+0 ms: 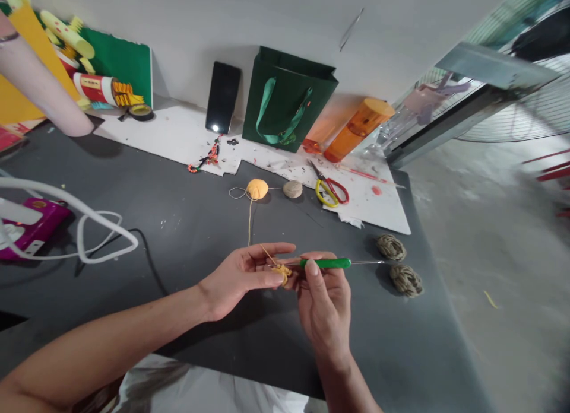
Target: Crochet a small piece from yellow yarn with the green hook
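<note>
Between thumb and fingers, my left hand pinches a small piece of yellow crochet. A yellow strand runs over its raised index finger and down from the yellow yarn ball on the dark table. My right hand grips the green handle of a crochet hook. The hook's left end meets the yellow piece; its other metal end points right. The exact loop on the tip is too small to make out. A beige yarn ball lies right of the yellow one.
Scissors lie on a white board. Two grey-brown yarn bundles sit near the table's right edge. Behind stand a phone, a dark green bag and an orange bottle. A white cable loops at left.
</note>
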Demonstrator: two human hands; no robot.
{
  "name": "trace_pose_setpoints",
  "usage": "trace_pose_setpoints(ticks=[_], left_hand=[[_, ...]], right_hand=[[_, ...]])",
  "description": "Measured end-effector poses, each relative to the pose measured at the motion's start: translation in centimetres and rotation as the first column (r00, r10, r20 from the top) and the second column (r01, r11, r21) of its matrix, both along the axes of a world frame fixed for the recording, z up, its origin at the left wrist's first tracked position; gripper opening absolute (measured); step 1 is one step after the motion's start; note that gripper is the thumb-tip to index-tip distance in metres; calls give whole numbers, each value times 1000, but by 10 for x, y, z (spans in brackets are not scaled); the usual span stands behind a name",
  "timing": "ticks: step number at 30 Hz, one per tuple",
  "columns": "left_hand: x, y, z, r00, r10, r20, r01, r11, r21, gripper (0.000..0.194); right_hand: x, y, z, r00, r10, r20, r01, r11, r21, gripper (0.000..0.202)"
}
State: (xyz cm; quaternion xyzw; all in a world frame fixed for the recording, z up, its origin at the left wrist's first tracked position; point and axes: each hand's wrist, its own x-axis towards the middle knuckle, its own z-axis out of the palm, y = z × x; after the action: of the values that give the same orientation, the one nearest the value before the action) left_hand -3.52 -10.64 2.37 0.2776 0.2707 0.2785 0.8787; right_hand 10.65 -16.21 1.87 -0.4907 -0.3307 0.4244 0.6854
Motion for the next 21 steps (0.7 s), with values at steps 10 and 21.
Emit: trace_pose_setpoints(ticks=[10, 21], left_hand=[[1, 0, -3, 1000, -1, -11, 1, 1000, -6, 43], [2, 0, 4, 999, 1, -36, -1, 1000, 9, 39]], right_hand=[[1, 1, 1, 1000, -9, 8, 9, 1000, -24, 27], [1, 0, -1, 1000, -4, -3, 4, 1000, -29, 23]])
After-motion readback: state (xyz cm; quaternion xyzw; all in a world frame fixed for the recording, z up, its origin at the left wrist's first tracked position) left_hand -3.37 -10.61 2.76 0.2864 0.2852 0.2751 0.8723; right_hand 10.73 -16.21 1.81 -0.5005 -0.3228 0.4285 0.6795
